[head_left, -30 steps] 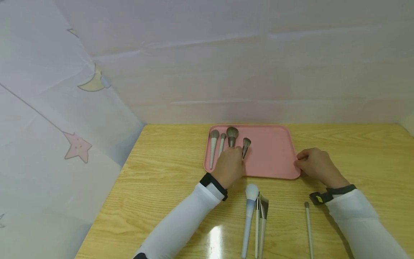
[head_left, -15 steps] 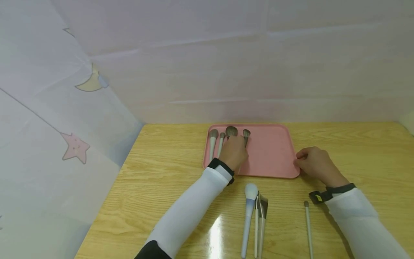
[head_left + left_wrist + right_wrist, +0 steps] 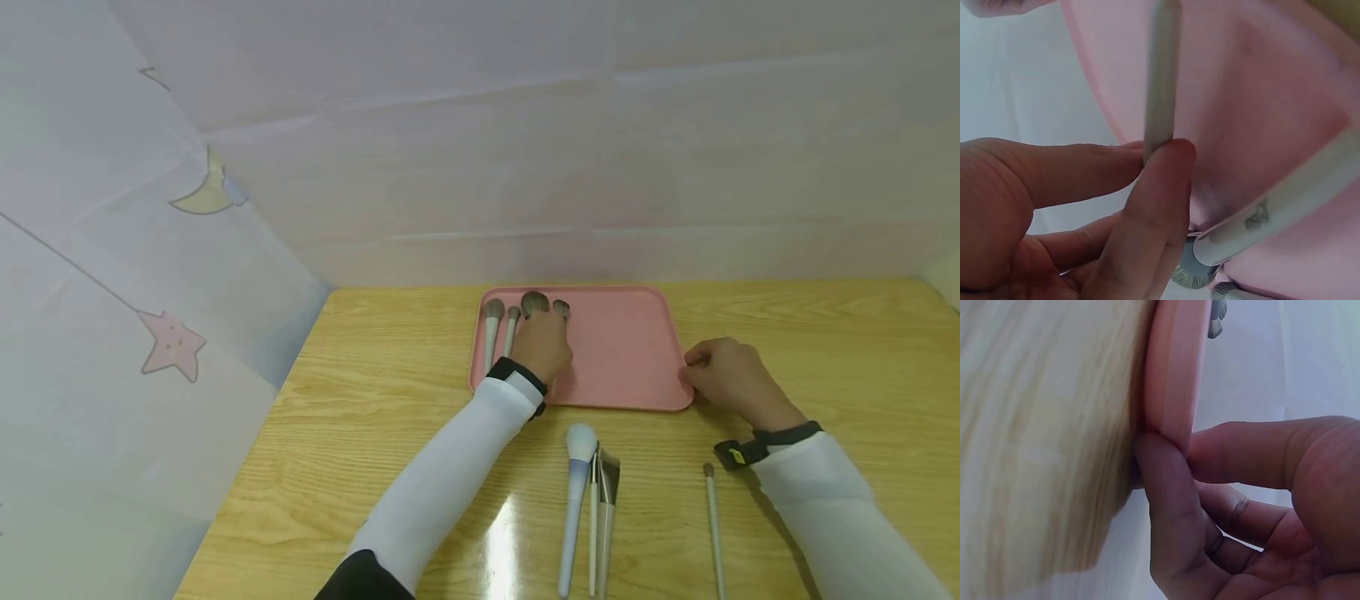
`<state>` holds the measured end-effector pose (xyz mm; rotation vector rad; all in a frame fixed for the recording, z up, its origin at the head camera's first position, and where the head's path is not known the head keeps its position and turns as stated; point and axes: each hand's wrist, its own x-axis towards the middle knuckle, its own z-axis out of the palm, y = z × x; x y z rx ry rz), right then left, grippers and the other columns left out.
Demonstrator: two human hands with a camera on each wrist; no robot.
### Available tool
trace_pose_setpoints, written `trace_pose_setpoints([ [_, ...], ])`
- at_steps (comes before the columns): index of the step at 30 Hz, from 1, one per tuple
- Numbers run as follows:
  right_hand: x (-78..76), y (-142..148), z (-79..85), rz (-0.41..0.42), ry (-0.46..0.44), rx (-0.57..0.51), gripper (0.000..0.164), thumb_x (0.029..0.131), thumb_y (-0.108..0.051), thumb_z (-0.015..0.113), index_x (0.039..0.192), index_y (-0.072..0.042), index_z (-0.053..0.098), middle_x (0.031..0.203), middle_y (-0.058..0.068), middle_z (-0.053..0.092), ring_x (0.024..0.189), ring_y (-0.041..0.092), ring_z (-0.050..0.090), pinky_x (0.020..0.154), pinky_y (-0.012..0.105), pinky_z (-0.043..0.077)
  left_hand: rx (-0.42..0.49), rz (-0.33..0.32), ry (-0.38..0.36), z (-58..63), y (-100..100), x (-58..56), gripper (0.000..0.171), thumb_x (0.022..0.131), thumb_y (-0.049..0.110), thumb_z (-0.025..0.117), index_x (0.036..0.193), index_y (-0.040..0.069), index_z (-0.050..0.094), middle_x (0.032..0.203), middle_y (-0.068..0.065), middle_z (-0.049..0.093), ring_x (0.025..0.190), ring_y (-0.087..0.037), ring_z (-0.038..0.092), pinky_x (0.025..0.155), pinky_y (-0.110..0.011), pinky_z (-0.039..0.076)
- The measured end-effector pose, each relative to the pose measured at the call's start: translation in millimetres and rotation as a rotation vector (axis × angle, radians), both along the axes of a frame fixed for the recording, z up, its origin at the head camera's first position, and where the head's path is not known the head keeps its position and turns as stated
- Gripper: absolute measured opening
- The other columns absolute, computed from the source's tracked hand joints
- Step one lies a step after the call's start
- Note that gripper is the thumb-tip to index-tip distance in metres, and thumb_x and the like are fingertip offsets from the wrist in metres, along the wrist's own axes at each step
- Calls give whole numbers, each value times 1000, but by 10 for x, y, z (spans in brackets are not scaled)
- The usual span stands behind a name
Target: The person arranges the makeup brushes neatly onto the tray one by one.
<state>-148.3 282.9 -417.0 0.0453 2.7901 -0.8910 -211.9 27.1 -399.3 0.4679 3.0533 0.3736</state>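
Note:
My left hand [image 3: 542, 346] reaches over the left half of a pink tray [image 3: 622, 350] and pinches the pale handle of a makeup brush [image 3: 1163, 75] between thumb and fingers. In the head view, that brush's dark bristles peek out just past the knuckles. Beside it lies a fluffy makeup brush [image 3: 535, 303], its handle hidden under the hand. Two slimmer brushes, a white-handled one [image 3: 492, 329] and a smaller one [image 3: 512, 329], lie further left on the tray. With thumb and forefinger, my right hand [image 3: 731, 379] pinches the tray's right rim [image 3: 1175, 381] near its front corner.
On the wooden table [image 3: 360, 417] in front of the tray lie a large white-tipped brush [image 3: 577, 500], a thin brush [image 3: 594, 533] and a flat brush [image 3: 609, 500], close together. Another thin brush [image 3: 714, 525] lies near the right sleeve. A pale wall covering [image 3: 480, 167] rises behind the table.
My left hand has moved forward and slightly right over the tray, straightening the held brush and then bringing it closer to the fluffy one. The right hand has stayed on the rim.

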Motion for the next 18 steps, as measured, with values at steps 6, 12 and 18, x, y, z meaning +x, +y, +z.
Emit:
trace_pose_setpoints([
  [6,-4,-6,-10,2,8,1,36,94,-13,64,116,16,67,91,21,75,77,24,67,65,29,49,-27,-2,-5,-6,7,-5,26,97,8,66,122,7,71,100,-11,79,79,-20,75,54,-28,50],
  [12,-12,2,-31,8,33,8,35,94,-13,65,114,15,69,92,22,75,78,26,67,65,30,49,-24,9,-25,-7,12,-9,24,98,8,65,121,6,72,100,-11,78,69,-16,69,49,-26,44],
  [18,-9,-10,-33,2,18,8,35,94,-13,65,115,15,68,91,21,75,79,26,67,65,30,49,-16,11,-29,-28,8,-13,21,98,6,65,117,6,73,95,-11,78,62,-15,66,46,-25,42],
])
